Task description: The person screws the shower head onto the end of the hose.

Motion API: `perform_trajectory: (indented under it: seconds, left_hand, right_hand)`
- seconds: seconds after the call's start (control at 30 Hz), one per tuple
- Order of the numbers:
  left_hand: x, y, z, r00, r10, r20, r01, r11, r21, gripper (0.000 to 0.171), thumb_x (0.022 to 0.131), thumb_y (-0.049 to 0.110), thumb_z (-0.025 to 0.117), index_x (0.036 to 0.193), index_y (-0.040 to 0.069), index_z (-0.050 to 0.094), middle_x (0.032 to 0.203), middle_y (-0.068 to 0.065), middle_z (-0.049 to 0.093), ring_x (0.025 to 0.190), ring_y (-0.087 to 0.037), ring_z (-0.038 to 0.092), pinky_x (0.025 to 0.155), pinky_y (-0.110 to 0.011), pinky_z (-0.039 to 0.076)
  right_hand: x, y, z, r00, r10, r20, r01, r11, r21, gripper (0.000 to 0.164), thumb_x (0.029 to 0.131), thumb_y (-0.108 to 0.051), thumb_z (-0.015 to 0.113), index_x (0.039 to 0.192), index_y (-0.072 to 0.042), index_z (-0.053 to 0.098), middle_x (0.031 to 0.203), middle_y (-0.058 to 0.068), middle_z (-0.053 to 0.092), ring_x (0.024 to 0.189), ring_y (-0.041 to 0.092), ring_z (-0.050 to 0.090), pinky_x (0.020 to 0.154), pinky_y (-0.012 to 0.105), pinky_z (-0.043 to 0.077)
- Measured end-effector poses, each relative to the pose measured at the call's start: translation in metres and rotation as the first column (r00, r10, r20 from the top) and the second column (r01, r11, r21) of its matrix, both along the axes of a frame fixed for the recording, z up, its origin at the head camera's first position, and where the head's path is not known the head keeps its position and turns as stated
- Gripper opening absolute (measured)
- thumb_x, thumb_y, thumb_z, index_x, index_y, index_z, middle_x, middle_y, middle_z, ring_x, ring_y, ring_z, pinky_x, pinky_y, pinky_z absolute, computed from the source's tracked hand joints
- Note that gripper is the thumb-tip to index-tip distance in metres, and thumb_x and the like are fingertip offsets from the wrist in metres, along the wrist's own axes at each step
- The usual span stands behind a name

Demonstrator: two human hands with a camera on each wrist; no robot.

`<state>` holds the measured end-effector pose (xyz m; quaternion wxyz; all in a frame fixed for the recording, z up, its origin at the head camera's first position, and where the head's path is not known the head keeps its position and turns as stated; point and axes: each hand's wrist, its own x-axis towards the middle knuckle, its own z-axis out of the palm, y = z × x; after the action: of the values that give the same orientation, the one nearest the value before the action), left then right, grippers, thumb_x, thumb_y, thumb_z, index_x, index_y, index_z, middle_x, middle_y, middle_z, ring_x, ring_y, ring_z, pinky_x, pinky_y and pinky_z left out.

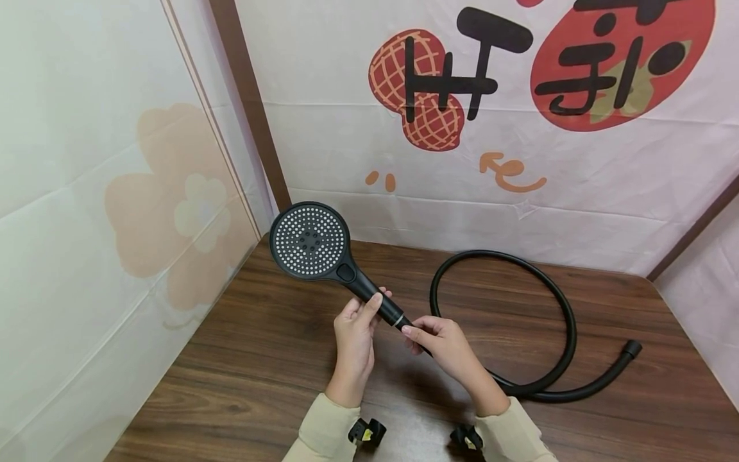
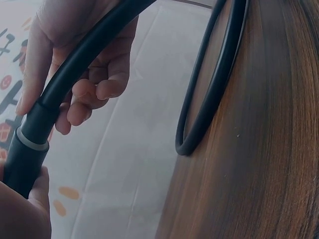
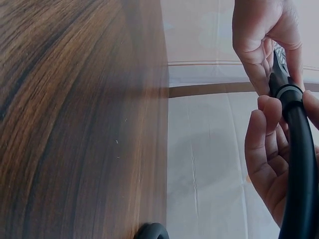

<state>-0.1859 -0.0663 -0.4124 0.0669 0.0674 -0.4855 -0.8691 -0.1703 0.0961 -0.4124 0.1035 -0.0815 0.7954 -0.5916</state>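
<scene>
A black handheld shower head (image 1: 310,240), its white-dotted spray face toward the head camera, is held tilted above the table. My left hand (image 1: 356,340) grips its handle (image 1: 372,296) near the lower end. Just below, my right hand (image 1: 443,343) pinches the end of a black shower hose (image 1: 568,321) where it meets the handle. A pale ring (image 2: 32,139) shows at that joint in the left wrist view. From there the hose runs behind my right hand and loops over the table. Its other end fitting (image 1: 633,349) lies at the right.
The brown wood-grain table (image 1: 242,378) spreads beneath both hands. A printed white cloth (image 1: 323,141) hangs behind it, with another cloth wall (image 1: 69,256) on the left and one on the right. Each sleeve cuff carries a small black wrist device (image 1: 369,434).
</scene>
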Motion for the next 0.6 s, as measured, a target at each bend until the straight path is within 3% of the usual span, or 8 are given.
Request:
perform_trajectory:
  seconds: [0.6]
  left_hand:
    - [-0.0029, -0.0005, -0.0037, 1.000, -0.004, -0.004, 0.004, 1.000, 0.003, 0.035, 0.094, 0.012, 0.068, 0.118, -0.012, 0.062, 0.100, -0.005, 0.075, 0.102, -0.017, 0.073, 0.090, -0.028, 0.055]
  right_hand:
    - [-0.0008, -0.0022, -0.0008, 0.998, -0.056, 0.041, 0.057, 0.998, -0.009, 0.029, 0.090, -0.028, 0.074, 0.101, -0.001, 0.073, 0.082, 0.017, 0.070, 0.070, 0.016, 0.065, 0.068, 0.034, 0.053]
